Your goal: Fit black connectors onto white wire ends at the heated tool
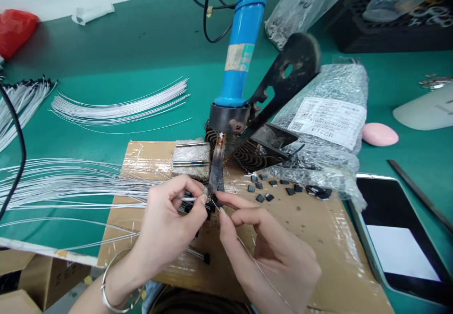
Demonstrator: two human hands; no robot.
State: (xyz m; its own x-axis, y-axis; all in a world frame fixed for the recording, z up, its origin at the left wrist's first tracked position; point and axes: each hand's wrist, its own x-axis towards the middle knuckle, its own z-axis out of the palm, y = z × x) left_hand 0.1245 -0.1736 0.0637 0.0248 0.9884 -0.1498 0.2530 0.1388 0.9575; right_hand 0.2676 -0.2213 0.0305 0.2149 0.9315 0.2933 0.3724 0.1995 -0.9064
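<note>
A soldering iron [238, 76] with a blue handle is held in a black metal stand [283, 78], its tip pointing down. Just below the tip, my left hand [171, 219] pinches a thin white wire [189, 199] between thumb and forefinger; the small part at its end is mostly hidden. My right hand [271, 248], thumb and fingers pinched, holds a thin strand of solder wire [260, 270] that runs back across the palm. Its front end reaches close to the iron's tip. Black-ended pieces [205, 257] lie under my hands.
Many white wires [85, 186] stretch left, with another bundle [123, 104] behind. Small black squares [260, 197] are scattered on the cardboard [314, 238]. A cleaning sponge [191, 156] sits beside the iron. At right are a bubble-wrapped package [329, 116], phone [399, 238] and pink egg-shaped object [380, 134].
</note>
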